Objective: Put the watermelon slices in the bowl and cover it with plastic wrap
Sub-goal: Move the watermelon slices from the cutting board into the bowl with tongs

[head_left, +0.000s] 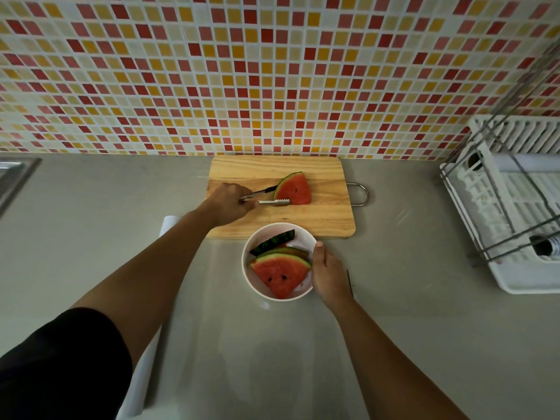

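A watermelon slice (295,189) lies on the wooden cutting board (303,219). My left hand (228,204) grips metal tongs (266,197), whose two jaws reach either side of that slice. In front of the board stands a white bowl (251,253) holding watermelon slices (280,275), the top one flesh side up. My right hand (327,271) holds the bowl's right rim. A roll of plastic wrap (142,374) lies under my left arm, with a clear sheet (212,328) spread on the counter under the bowl.
A white dish rack (515,213) with a metal frame stands at the right. A sink edge (15,180) shows at the far left. The tiled wall (272,71) runs behind the board. The board's metal handle (360,194) sticks out to the right.
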The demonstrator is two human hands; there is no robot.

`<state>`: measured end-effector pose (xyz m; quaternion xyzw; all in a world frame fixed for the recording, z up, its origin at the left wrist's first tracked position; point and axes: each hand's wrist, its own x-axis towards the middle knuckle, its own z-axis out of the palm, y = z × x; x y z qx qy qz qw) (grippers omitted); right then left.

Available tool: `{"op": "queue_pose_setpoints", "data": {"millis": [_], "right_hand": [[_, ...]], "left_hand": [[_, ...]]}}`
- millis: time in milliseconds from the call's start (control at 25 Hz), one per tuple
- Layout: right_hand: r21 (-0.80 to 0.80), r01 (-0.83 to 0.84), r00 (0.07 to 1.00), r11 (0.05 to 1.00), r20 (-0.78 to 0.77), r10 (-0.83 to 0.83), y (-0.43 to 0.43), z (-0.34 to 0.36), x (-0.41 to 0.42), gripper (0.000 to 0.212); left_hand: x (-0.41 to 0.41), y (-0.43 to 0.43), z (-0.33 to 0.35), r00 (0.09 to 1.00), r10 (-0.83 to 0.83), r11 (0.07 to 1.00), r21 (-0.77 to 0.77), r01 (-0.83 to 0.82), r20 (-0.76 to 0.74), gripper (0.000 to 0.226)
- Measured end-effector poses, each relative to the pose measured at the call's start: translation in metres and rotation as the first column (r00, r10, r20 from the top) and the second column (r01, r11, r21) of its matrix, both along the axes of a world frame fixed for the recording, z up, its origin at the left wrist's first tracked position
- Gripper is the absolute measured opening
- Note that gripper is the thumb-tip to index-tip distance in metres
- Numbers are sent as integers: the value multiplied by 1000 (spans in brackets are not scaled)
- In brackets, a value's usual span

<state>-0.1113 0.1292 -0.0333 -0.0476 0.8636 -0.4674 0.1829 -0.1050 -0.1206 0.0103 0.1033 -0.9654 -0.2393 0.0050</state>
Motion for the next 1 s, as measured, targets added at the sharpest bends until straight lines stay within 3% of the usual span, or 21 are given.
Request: {"op": "queue_pose_setpoints", "data": {"millis": [280, 440, 560, 640, 840, 1000], "right_hand": [[-14, -1, 1000, 1000, 5, 1, 1, 0, 0, 48], [-18, -12, 1000, 1000, -4, 12, 1, 0, 0, 46], [-23, -13, 1000, 1000, -8, 13, 1, 1, 0, 45], [-23, -21, 1000, 1000, -7, 21, 1, 1, 0, 45], [-14, -28, 1000, 1000, -10, 28, 2, 1, 0, 46], [-12, -27, 1000, 1000, -13, 27, 2, 0, -1, 46]], "left_hand": [[-5, -2, 13, 990, 24, 999, -39, -19, 141, 33], [-6, -12, 19, 976, 114, 990, 59, -126, 184, 29], [-12, -21, 24, 920, 298, 850, 368, -377, 256, 24], [-15, -27, 25, 890, 297, 759, 481, -439, 344, 25], [-22, -38, 14, 836, 237, 634, 573, -519, 496, 15], [-22, -42, -4, 822, 226, 507, 658, -557, 522, 12]]}}
